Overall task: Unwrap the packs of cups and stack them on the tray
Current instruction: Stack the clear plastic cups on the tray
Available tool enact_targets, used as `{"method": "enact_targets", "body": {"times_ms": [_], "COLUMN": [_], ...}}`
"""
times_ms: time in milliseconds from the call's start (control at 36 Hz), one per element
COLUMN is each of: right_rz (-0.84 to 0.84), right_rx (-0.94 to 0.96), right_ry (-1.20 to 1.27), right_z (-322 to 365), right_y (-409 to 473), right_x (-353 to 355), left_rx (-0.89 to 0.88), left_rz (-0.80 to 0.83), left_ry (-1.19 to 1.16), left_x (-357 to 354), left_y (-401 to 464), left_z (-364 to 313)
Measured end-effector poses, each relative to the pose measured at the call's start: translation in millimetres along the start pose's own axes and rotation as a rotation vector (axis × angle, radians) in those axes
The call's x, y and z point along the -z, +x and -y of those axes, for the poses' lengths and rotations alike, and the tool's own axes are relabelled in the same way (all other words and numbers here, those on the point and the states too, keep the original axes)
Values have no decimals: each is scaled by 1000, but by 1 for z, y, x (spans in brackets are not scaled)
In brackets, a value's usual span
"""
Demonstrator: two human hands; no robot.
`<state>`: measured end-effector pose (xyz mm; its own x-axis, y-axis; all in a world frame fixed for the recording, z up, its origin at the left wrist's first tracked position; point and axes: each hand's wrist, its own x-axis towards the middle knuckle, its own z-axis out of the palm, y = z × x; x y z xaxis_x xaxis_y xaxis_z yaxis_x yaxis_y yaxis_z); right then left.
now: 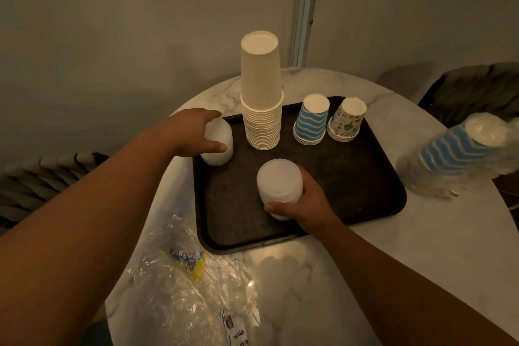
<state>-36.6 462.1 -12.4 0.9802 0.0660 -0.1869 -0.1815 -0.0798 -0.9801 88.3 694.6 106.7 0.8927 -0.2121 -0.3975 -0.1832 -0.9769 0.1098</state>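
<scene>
The left hand curls around a short stack of white cups at the far left edge of the dark tray, and the right hand grips another white stack nearer the front. Past the hands stand three upside-down stacks — a tall cream stack, a blue wavy stack and a small picture-print stack. Right of the right hand, off the tray, a wrapped pack of blue wavy cups stands on the marble table, and crinkly clear wrappers lie under the left arm.

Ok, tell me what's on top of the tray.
On the tray: a tall cream stack, striped cups, patterned cups, two white stacks under hands. Anything beneath them is hidden.
</scene>
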Motion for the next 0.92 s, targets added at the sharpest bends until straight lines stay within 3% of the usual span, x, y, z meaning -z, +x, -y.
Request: {"method": "enact_targets", "body": {"times_ms": [111,194,306,444,917], "right_rz": [-6,-6,-11,-16,21], "right_rx": [5,14,5,-7,20], "right_ry": [-16,-37,-31,-111,3], "right_z": [1,2,-1,2,1], "right_y": [-1,-1,-1,1,-3], "right_x": [1,1,0,2,2], "left_rx": [14,-130,-346,-376,-343], "left_rz": [-136,-316,-122,38,-73], "left_ry": [-23,-147,-109,-25,-150], "left_x": [8,10,-7,-34,-26], "left_y": [-25,-55,-68,-54,-62], "left_z": [-15,-42,-81,-102,-96]}}
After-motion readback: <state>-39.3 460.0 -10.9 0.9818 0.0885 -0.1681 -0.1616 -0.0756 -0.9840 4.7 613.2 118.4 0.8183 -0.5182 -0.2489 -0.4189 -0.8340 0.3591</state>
